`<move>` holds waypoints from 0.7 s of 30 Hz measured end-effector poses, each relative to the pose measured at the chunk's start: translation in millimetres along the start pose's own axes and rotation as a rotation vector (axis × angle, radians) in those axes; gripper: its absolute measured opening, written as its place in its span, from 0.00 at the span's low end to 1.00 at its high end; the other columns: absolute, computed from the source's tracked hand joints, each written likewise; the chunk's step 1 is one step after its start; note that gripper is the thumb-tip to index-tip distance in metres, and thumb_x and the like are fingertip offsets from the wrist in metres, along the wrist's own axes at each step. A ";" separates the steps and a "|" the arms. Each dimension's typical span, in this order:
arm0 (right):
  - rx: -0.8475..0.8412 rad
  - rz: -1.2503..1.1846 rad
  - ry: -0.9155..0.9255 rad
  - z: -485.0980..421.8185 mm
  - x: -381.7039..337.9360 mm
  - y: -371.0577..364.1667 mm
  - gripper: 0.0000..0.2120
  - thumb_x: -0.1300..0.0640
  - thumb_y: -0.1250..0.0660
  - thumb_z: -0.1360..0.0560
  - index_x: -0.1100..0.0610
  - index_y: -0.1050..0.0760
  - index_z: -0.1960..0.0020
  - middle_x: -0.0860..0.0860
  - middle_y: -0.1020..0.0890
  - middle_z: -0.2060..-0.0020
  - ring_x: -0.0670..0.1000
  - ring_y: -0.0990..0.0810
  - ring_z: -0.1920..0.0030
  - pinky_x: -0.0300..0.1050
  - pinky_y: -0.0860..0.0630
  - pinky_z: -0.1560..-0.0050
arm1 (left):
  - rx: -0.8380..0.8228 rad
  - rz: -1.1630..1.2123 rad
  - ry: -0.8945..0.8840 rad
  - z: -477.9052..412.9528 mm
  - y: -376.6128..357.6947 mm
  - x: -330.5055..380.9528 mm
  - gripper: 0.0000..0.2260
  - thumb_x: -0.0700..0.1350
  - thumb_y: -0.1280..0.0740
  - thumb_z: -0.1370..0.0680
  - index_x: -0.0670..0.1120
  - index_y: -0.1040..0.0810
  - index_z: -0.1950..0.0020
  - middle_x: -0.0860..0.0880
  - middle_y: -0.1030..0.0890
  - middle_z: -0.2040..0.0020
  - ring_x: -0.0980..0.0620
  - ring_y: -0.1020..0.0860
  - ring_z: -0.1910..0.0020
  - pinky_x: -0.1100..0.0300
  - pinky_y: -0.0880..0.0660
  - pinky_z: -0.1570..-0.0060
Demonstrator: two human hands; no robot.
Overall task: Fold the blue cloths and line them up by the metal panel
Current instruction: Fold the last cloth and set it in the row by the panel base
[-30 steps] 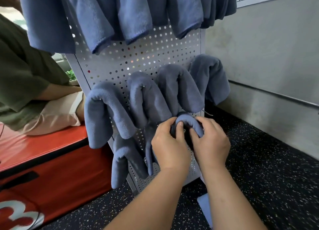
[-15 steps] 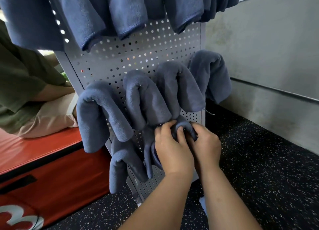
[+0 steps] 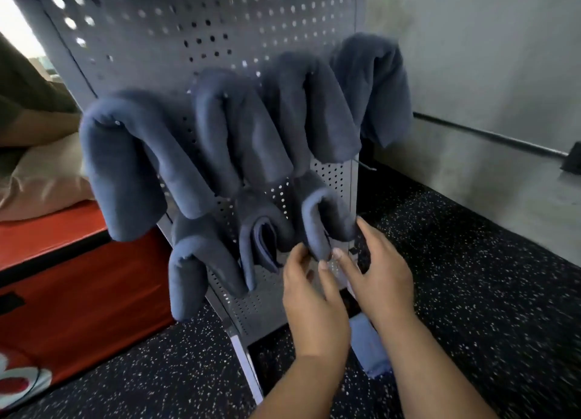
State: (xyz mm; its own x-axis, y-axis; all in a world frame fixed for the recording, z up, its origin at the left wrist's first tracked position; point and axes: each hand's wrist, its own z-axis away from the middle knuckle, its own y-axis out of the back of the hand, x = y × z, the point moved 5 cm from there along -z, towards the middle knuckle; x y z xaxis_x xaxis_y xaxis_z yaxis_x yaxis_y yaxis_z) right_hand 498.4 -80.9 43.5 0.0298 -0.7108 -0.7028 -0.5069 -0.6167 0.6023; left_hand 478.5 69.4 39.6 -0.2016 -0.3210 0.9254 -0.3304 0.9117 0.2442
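Speckled floor (image 3: 471, 261), metal panel (image 3: 195, 25), doubled blue cloth (image 3: 327, 211) hanging, left hand (image 3: 314, 296), right hand (image 3: 382, 280), grips released

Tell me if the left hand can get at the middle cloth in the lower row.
Likely yes: the left hand sits just right of the middle cloth, only bare panel between them, though its fingertips are at the right cloth.

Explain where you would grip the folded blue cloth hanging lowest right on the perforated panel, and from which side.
Pinch its top bend, where the folded blue cloth hangs on the perforated metal panel, coming from the front. It hangs as an upside-down U with both ends free, so holding the bend likely keeps the fold; pulling one end could drag it open.
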 end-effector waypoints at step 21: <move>-0.525 0.287 -0.357 130.8 257.8 -174.7 0.37 0.41 0.31 0.21 0.49 0.40 0.17 0.45 0.36 0.21 0.52 0.34 0.23 0.48 0.31 0.25 | -0.505 -0.025 0.976 45.5 -166.3 -329.7 0.18 0.37 0.35 0.19 0.38 0.23 0.29 0.40 0.14 0.43 0.44 0.16 0.49 0.58 0.18 0.57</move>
State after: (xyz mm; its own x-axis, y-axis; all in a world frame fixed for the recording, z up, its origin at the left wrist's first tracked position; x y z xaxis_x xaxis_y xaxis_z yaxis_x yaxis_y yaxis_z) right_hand 482.0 -112.2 -292.4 -0.3741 -0.7705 -0.5161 0.0335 -0.5674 0.8228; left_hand 558.0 11.9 -319.3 0.6898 -0.2033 0.6949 0.1366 0.9791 0.1508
